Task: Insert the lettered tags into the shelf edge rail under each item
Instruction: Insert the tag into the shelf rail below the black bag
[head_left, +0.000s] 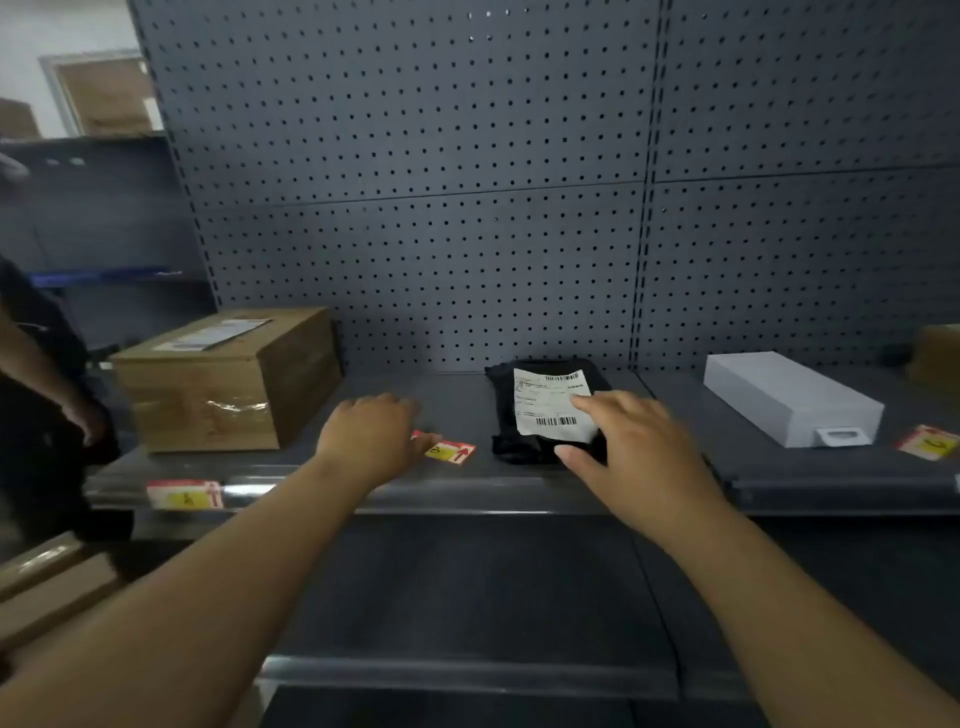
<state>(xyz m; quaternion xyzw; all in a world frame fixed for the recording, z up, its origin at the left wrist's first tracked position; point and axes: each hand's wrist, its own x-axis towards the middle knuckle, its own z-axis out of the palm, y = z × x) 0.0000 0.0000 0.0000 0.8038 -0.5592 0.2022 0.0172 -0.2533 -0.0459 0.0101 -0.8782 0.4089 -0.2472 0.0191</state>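
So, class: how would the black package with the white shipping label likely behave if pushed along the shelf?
The black package lies flat and wrinkled, so it is probably soft and floppy, bending rather than sliding as one piece. Its low shape makes tipping or rolling unlikely. The right hand resting on it suggests it may give under pressure.

One head-worn wide-angle view looks forward and slightly down at a dark shelf (467, 410), close enough that both forearms reach in from the bottom edge toward it. The pegboard back wall (415, 208) fills the upper frame head-on, bowed at the edges by the lens. The shelf's front rail (467, 491) crosses mid-frame, with a lower shelf (467, 597) beneath.
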